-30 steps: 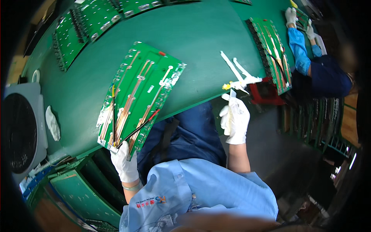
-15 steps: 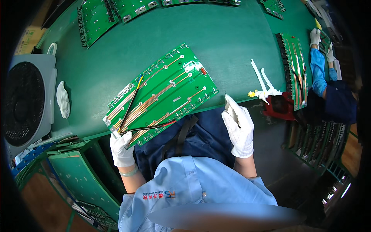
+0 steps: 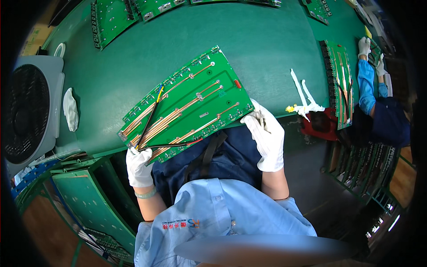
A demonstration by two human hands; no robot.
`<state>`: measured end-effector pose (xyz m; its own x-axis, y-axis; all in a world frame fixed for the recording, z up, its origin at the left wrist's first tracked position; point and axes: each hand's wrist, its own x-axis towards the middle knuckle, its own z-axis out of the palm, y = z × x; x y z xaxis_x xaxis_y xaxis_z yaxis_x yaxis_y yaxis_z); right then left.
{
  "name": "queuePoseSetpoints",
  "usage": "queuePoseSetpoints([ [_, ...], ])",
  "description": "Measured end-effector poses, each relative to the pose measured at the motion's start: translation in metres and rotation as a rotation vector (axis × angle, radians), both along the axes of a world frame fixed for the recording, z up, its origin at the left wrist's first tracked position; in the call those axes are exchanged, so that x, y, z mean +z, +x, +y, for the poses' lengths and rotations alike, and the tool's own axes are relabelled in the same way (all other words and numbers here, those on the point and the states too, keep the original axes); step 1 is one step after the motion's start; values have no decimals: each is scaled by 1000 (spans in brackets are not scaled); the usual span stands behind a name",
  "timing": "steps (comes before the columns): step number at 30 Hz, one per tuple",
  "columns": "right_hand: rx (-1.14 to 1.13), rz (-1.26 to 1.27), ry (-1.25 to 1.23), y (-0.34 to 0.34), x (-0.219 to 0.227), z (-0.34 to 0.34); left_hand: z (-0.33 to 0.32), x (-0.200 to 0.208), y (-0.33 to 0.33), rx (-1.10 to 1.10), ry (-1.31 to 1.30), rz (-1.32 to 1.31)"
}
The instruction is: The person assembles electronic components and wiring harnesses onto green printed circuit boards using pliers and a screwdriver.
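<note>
In the head view, the printed circuit board (image 3: 195,100) is near the middle, slanting with its long sides running from 8 o'clock toward 2 o'clock. It lies partly over the green surface (image 3: 267,49), and its near edge reaches over the dark trousers; whether it touches the surface cannot be told. Copper-coloured strips run along it, and a red component (image 3: 237,84) sits close to its 2 o'clock end. A black cable with a yellow end (image 3: 150,116) and another with a red end (image 3: 171,146) fan out from its corner at 7 o'clock.

Taking the board as the dial's centre, the gloved left hand (image 3: 140,167) is at 7 o'clock, gripping that corner. The gloved right hand (image 3: 267,139) is at 4 o'clock, its fingers bent together around a slim grey item (image 3: 261,119) at the board's corner; whether they also pinch the board is unclear.

White strips with a yellow bit (image 3: 306,106) lie at 3 o'clock, with a second board (image 3: 341,84) beyond them. Past that, a co-worker's blue sleeve (image 3: 366,84) shows. A white cloth-like piece (image 3: 70,110) lies at 9 o'clock, just beside a grey-framed round black unit (image 3: 26,102). Another board (image 3: 116,22) lies at 11 o'clock.
</note>
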<state>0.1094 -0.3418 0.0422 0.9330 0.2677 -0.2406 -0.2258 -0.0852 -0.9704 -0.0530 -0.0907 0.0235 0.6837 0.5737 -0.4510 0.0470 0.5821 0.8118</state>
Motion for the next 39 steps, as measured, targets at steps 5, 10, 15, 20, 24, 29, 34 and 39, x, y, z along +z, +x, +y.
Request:
queuePoseSetpoints([
  [5,25,11,-65,0,4,-1,9,-16,-13,-17,34,11],
  [10,20,5,-47,-2,3,-1,7,-17,-11,-8,163,49],
  [15,62,-53,-107,-3,2,-5,8,-17,-10,15,44,28],
  [20,63,-36,-85,-5,2,-5,10,-17,-10,-5,13,4],
  [24,74,-18,-186,-4,-1,-11,9,-13,-8,-3,-28,-30],
  [29,86,-89,-213,-6,1,-20,9,-16,-10,6,8,23],
  [34,135,-281,-304,-8,9,-18,12,-17,-11,-38,15,17],
  [39,106,-331,-293,-12,1,-16,9,-12,-8,-10,25,16],
])
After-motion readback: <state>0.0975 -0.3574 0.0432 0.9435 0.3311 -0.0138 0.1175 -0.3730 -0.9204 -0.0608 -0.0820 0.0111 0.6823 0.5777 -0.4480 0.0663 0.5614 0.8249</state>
